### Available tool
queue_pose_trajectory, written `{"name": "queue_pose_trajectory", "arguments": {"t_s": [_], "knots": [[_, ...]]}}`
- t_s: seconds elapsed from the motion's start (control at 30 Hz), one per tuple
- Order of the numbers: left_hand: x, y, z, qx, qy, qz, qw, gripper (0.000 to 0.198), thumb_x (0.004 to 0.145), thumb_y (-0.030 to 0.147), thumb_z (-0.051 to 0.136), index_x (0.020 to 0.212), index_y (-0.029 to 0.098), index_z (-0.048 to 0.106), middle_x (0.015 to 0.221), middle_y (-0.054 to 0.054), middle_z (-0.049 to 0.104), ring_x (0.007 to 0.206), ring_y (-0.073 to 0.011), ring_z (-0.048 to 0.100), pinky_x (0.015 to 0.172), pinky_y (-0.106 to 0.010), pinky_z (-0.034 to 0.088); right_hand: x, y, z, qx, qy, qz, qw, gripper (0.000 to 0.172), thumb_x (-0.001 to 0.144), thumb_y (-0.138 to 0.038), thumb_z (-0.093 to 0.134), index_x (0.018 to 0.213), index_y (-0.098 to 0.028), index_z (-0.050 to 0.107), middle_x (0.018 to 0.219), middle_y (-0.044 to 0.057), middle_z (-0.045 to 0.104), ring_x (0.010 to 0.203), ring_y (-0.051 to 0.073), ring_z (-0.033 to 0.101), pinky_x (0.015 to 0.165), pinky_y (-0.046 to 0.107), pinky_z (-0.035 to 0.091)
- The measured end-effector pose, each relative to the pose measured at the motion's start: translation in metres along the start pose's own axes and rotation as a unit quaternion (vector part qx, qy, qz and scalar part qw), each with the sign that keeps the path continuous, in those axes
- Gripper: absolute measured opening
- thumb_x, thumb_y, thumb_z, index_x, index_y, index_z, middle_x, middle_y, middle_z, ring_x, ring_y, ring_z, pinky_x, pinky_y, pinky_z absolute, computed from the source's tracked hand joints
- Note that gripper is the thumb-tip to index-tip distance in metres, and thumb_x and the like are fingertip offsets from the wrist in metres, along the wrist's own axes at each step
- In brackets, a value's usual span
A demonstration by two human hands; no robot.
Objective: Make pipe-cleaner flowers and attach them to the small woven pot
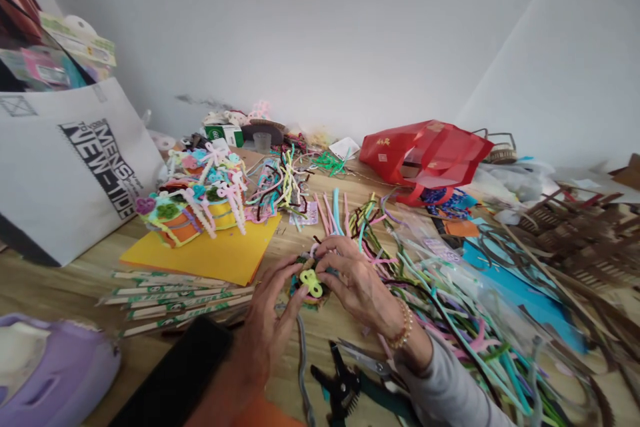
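Note:
Both hands meet at a small pipe-cleaner craft piece (311, 283) in the middle of the table. It bears a yellow-green looped flower, with darker parts beneath that my fingers partly cover. My left hand (273, 310) grips its left side between thumb and fingers. From the right, my right hand (353, 277) pinches its upper edge with bent fingers; the exact spot is hidden. Below the hands lie black-handled pliers (343, 383), scissors (365, 357) and a grey pipe cleaner (303, 367).
Finished pipe-cleaner baskets (200, 190) stand on yellow card (235, 257) at left, above wrapped chopsticks (175, 297). Loose pipe cleaners (450, 320) spread rightward. A red bag (425, 153), a white bag (65, 160), a dark phone-like slab (175, 373) and brown woven baskets (575, 233) surround the work area.

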State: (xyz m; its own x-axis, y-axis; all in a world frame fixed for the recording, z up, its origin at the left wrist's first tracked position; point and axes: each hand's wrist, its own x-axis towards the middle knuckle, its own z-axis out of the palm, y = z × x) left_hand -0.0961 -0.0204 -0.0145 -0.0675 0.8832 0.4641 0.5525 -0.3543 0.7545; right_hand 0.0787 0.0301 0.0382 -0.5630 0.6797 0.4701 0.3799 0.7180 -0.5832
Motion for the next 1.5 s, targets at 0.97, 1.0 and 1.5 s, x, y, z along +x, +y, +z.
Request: {"name": "queue_pose_trajectory", "arguments": {"t_s": [0.97, 1.0, 1.5], "knots": [[-0.003, 0.002, 0.0, 0.131, 0.052, 0.23, 0.963, 0.024, 0.086, 0.013, 0.058, 0.108, 0.022, 0.064, 0.128, -0.011, 0.048, 0.12, -0.0279, 0.047, 0.099, -0.047, 0.041, -0.002, 0.016, -0.033, 0.044, 0.081, 0.028, 0.995, 0.011, 0.092, -0.021, 0.055, 0.087, -0.016, 0.063, 0.094, 0.005, 0.062, 0.09, 0.017, 0.058, 0.084, 0.031, 0.045], [-0.003, 0.002, 0.0, 0.138, 0.054, 0.242, 0.959, 0.023, 0.086, 0.012, 0.058, 0.106, 0.021, 0.064, 0.128, -0.012, 0.048, 0.12, -0.0282, 0.048, 0.099, -0.048, 0.042, -0.003, 0.016, -0.035, 0.045, 0.082, 0.038, 0.995, 0.011, 0.091, -0.022, 0.055, 0.087, -0.016, 0.064, 0.093, 0.005, 0.062, 0.089, 0.017, 0.058, 0.084, 0.031, 0.045], [-0.016, 0.026, 0.003, 0.008, 0.061, 0.229, 0.971, 0.011, 0.086, 0.011, 0.055, 0.09, 0.021, 0.058, 0.092, -0.004, 0.06, 0.094, -0.0188, 0.058, 0.088, -0.033, 0.045, -0.032, 0.033, -0.051, 0.083, 0.157, 0.141, 0.974, 0.014, 0.087, -0.026, 0.056, 0.085, -0.016, 0.064, 0.083, 0.003, 0.064, 0.077, 0.015, 0.058, 0.071, 0.026, 0.044]]}}
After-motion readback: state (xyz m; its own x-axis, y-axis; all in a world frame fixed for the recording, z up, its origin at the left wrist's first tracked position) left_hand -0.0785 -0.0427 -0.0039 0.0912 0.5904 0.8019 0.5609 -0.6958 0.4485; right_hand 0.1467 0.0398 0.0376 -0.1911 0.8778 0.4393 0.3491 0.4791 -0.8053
